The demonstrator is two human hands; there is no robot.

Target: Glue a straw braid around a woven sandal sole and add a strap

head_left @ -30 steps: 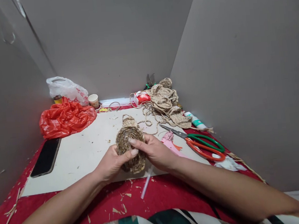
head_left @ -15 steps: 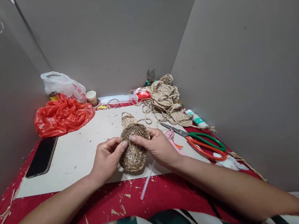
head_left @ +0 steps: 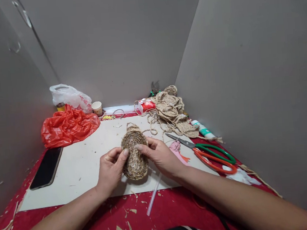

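Between my hands is a small woven straw sole (head_left: 135,163), shaped like a figure eight and held upright over the white board. My left hand (head_left: 112,169) pinches its left edge, thumb in front. On the other side my right hand (head_left: 160,157) grips it with the thumb pressed on the narrow middle; those fingers are partly hidden behind it. A looped straw-cord piece (head_left: 133,127) shows just above and behind the sole. Close to my right hand lie a pink item with an orange tip (head_left: 176,147) and a clear plastic stick (head_left: 154,198).
Scissors (head_left: 200,148) with green and orange handles lie at right, below a heap of straw cord (head_left: 169,108). A red plastic bag (head_left: 69,126), phone (head_left: 47,168) and paper cup (head_left: 97,108) are at left. Straw scraps litter the red cloth (head_left: 104,221) beside the white board (head_left: 86,179).
The view has tilted up slightly, so the table things sit lower. My hands keep hold of the sole, which has turned a little more upright.
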